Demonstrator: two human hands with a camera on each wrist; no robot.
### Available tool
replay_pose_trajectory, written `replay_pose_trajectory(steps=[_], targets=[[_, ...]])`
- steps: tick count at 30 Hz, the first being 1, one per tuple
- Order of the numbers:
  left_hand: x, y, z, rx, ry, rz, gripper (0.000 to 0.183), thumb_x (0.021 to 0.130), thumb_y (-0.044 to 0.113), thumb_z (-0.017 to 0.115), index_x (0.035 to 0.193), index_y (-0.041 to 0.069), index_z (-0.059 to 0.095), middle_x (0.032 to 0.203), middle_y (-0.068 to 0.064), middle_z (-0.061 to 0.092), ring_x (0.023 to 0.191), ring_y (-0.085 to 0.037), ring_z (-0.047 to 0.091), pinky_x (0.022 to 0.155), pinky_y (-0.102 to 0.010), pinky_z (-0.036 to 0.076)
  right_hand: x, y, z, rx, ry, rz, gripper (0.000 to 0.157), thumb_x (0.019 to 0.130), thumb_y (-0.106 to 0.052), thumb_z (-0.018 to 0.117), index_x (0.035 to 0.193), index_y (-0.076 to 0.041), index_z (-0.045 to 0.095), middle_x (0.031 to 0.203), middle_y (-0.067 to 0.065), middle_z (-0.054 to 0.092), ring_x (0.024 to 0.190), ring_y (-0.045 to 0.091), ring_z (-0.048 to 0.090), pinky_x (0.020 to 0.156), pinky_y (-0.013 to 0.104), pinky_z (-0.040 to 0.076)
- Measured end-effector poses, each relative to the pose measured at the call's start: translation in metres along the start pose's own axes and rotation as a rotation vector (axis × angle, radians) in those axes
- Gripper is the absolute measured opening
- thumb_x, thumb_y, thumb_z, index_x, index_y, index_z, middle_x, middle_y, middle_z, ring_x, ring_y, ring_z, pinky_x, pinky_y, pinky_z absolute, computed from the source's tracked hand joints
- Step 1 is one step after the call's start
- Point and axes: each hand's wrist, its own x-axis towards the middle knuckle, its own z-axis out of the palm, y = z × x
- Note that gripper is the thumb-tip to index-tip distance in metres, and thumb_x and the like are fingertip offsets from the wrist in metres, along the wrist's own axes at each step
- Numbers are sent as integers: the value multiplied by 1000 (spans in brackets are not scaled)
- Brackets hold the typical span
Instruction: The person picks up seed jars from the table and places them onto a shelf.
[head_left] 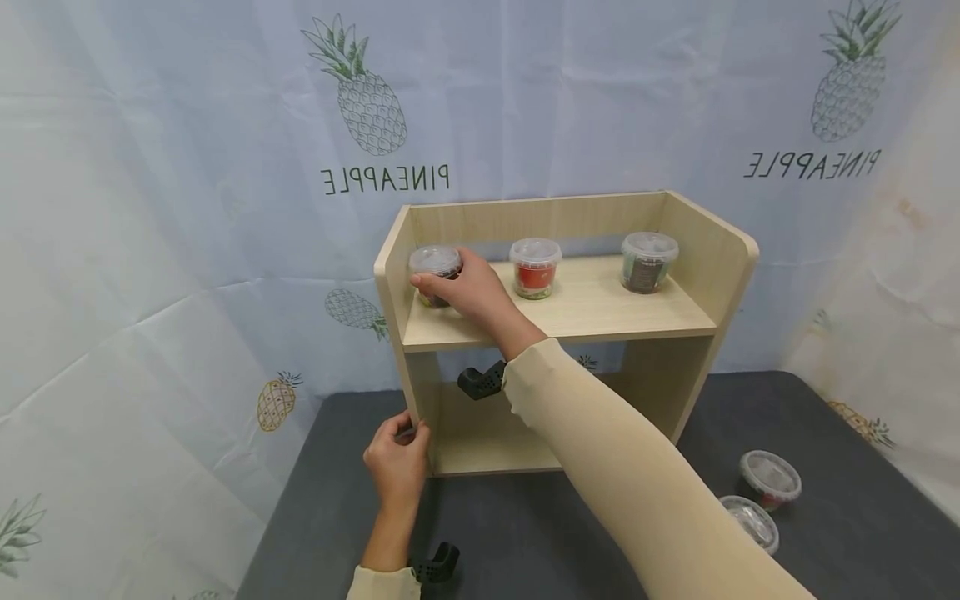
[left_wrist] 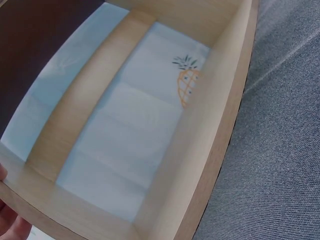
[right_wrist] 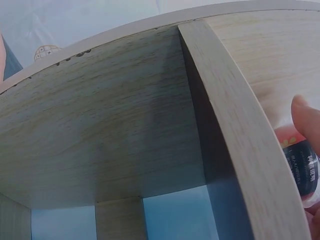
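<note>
A small round plastic tub [head_left: 436, 263] with a clear lid stands at the left end of the upper board of a light wooden shelf [head_left: 600, 321]. My right hand [head_left: 480, 292] holds this tub, thumb in front and fingers round its far side. In the right wrist view the tub [right_wrist: 301, 167] shows a dark and red label beside my thumb. Lower down, my left hand [head_left: 397, 458] grips the front edge of the shelf's left side panel. The left wrist view catches only its fingers [left_wrist: 12, 227] at that edge.
On the upper board also stand a red-labelled tub [head_left: 535, 271] in the middle and a dark-labelled tub [head_left: 648, 265] at the right. Two more lidded tubs, one farther back [head_left: 771, 477] and one nearer [head_left: 750, 523], are on the dark table [head_left: 525, 542]. A pineapple-print cloth [head_left: 187, 208] hangs behind.
</note>
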Motion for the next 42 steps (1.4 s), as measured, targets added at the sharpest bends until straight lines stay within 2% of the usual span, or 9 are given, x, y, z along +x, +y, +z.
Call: replay_pose_trajectory(steps=[5,15,24,28,31,34,37,42], targets=[[2,0,0,1,4,13,11,74,0,76,86,0,74,84,-10,73,64,-23,72,56,-7,52,0,-2,2,-14,3,9,84,81,-60,71,145,-14,42,135,5,56,119,21,54,103,39,47],[4,-1,0,1,-1,24,12,75,-1,76,87,-1,74,85,-11,73,65,-23,72,58,-6,52,0,-5,3,-38,7,-4,88,82,-61,69,150,-16,35,140,6,52,126,23,51,106,41,45],[0,-2,0,-3,-1,24,12,75,-2,75,87,-2,74,83,-11,73,64,-23,72,57,-10,54,-6,-3,4,-32,13,12,93,80,-63,69,151,-17,30,143,7,50,130,23,49,106,42,45],[-2,-3,1,8,11,25,12,74,-2,75,86,-1,74,82,-10,73,63,-21,72,57,-9,53,-10,-2,3,-32,52,-3,100,80,-64,68,157,-18,22,151,6,43,138,24,43,110,44,42],[-2,-3,1,12,15,17,12,74,-1,75,86,0,75,83,-9,73,62,-19,71,56,-8,53,-15,-2,3,-27,115,-58,98,82,-63,67,158,-19,21,156,4,38,142,24,38,114,45,39],[-2,-3,0,14,13,12,12,74,-1,76,86,0,75,83,-9,73,62,-18,71,56,-8,52,-24,-1,2,-17,173,-154,92,84,-59,68,156,-19,27,157,1,38,144,22,36,115,44,37],[-2,-3,0,11,13,7,13,73,-2,76,86,0,75,82,-9,73,63,-19,71,56,-9,53,-35,3,0,-26,194,-252,86,86,-54,69,155,-18,31,156,0,39,143,20,37,114,43,39],[0,-1,0,15,15,8,13,72,-1,77,86,1,75,82,-9,74,64,-21,71,57,-10,54,-61,13,-11,-28,184,-435,78,87,-37,74,151,-13,38,152,5,44,140,20,42,114,39,40]])
